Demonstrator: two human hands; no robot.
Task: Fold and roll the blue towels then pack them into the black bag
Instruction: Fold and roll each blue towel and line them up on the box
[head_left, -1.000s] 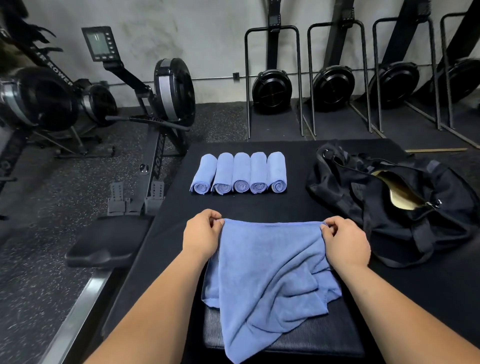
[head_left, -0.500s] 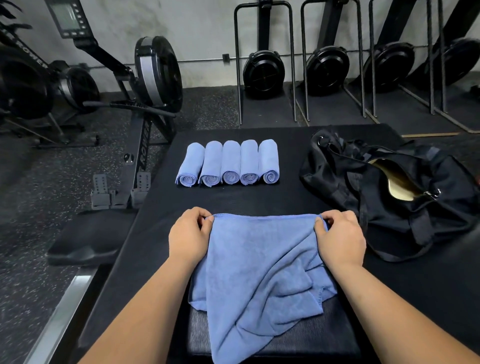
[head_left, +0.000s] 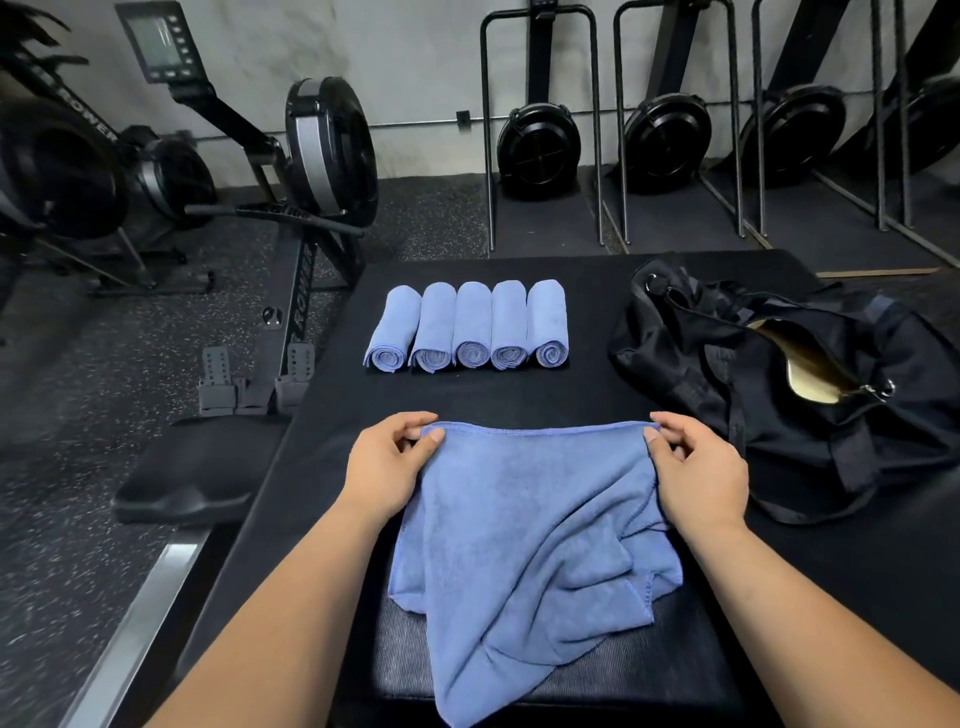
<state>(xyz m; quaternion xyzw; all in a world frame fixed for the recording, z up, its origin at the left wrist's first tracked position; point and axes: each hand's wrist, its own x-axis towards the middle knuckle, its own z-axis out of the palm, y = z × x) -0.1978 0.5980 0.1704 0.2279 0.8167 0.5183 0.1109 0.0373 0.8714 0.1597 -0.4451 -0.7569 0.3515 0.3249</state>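
Observation:
A loose blue towel (head_left: 524, 530) lies crumpled on the black table (head_left: 597, 400) in front of me, its lower part hanging over a dark pad at the near edge. My left hand (head_left: 387, 467) pinches its far left corner. My right hand (head_left: 696, 473) pinches its far right corner, so the far hem runs straight between them. Several rolled blue towels (head_left: 467, 325) lie side by side in a row farther back. The black bag (head_left: 779, 384) slumps at the right of the table, its zip open on a tan lining.
A rowing machine (head_left: 311, 171) and its black seat (head_left: 192, 473) stand close to the table's left edge. More rowers are stored upright against the back wall (head_left: 540, 140). A speckled rubber floor lies to the left.
The view has shifted slightly. Both hands keep their pinch on the towel's far corners and the hem between them looks a little straighter.

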